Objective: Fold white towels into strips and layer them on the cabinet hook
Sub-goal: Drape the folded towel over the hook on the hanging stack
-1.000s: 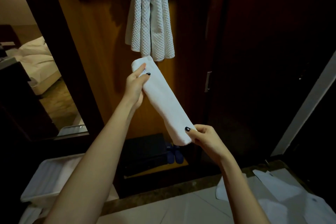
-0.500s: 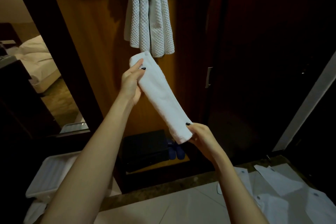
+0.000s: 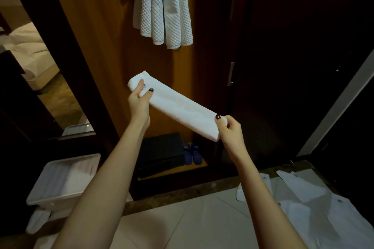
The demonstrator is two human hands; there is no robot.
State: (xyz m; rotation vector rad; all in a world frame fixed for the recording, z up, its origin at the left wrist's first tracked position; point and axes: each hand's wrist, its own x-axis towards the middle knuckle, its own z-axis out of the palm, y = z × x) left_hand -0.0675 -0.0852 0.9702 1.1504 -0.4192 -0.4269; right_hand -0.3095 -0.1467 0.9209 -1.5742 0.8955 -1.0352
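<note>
White towel strip (image 3: pixel 180 107) spans left hand (image 3: pixel 139 105) and right hand (image 3: pixel 230 133), fingers (image 3: pixel 139 88) pinching its ends.

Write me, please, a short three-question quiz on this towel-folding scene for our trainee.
1. True or false: the folded towel strip is held in the air, lower than the waffle towels hanging on the cabinet.
2. The left hand pinches the strip's upper end. What holds its lower end? A) the right hand B) the hook C) nothing
3. Fill in: the slippers beside the dark case are ____.

Key: 1 true; 2 A; 3 blue.
</note>
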